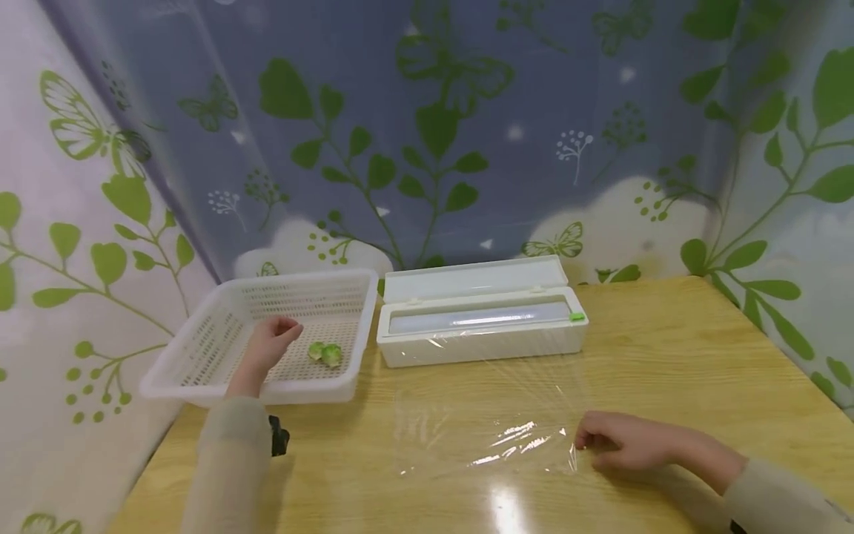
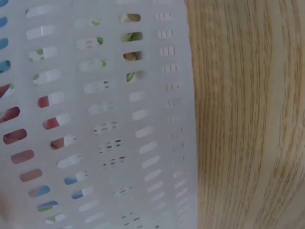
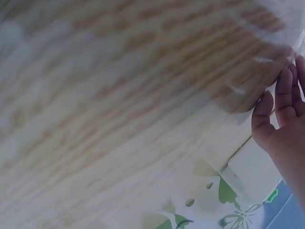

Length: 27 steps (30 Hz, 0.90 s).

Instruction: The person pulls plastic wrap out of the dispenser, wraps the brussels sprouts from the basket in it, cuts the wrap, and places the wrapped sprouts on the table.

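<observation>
My left hand (image 1: 270, 345) hangs over the white plastic basket (image 1: 363, 326), its fingers loosely bent with nothing seen between them. To its right, on the basket floor, lie small green Brussels sprouts (image 1: 325, 354). The left wrist view shows mostly the slotted basket wall (image 2: 119, 114). A sheet of clear plastic wrap (image 1: 487, 423) stretches over the table from a white wrap dispenser (image 1: 483, 345) whose lid stands raised. By the sheet's near right corner, my right hand (image 1: 627, 441) pinches the wrap's edge. In the right wrist view, the film (image 3: 257, 62) runs up to the fingertips.
Inside the dispenser lies a shiny roll (image 1: 480, 317), and a green slider (image 1: 577, 317) sits at its right end. The wooden table (image 1: 694, 348) meets a curtain (image 1: 373, 148) with leaves and butterflies behind it. The basket stands close beside the dispenser.
</observation>
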Tool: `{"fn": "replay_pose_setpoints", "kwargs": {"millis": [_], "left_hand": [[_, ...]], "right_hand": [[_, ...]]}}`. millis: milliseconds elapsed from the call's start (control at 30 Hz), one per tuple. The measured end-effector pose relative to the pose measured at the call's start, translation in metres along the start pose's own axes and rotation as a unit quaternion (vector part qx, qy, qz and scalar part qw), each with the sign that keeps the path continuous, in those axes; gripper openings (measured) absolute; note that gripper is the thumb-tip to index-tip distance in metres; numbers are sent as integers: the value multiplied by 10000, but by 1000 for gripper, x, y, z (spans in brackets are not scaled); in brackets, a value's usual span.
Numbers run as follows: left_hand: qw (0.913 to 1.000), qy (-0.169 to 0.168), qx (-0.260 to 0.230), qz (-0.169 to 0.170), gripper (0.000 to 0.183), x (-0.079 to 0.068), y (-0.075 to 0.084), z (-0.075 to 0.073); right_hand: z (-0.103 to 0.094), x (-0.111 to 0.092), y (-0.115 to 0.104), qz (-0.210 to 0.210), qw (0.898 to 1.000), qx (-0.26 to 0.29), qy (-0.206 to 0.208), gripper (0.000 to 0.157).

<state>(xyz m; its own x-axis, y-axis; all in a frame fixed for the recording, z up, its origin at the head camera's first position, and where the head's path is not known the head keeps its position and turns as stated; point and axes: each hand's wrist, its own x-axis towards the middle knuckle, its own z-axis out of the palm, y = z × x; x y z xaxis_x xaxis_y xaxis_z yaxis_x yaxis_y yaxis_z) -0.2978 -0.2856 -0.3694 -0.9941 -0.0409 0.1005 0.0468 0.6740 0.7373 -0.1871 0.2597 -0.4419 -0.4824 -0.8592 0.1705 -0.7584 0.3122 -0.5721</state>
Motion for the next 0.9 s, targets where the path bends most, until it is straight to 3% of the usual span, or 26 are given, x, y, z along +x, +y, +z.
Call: {"fn": "replay_pose_setpoints", "kwargs": {"millis": [267, 567, 900], "left_hand": [[9982, -298, 386, 337, 30, 8, -4, -1], [9893, -640, 1134, 659, 34, 17, -2, -3], [9737, -1259, 1830, 505, 40, 20, -8, 12]], "right_hand": [[8, 6, 1, -57, 9987, -438, 240, 34], [5, 10, -3, 265, 9944, -958, 355, 31], [6, 10, -5, 330, 9927, -1125, 287, 39]]}}
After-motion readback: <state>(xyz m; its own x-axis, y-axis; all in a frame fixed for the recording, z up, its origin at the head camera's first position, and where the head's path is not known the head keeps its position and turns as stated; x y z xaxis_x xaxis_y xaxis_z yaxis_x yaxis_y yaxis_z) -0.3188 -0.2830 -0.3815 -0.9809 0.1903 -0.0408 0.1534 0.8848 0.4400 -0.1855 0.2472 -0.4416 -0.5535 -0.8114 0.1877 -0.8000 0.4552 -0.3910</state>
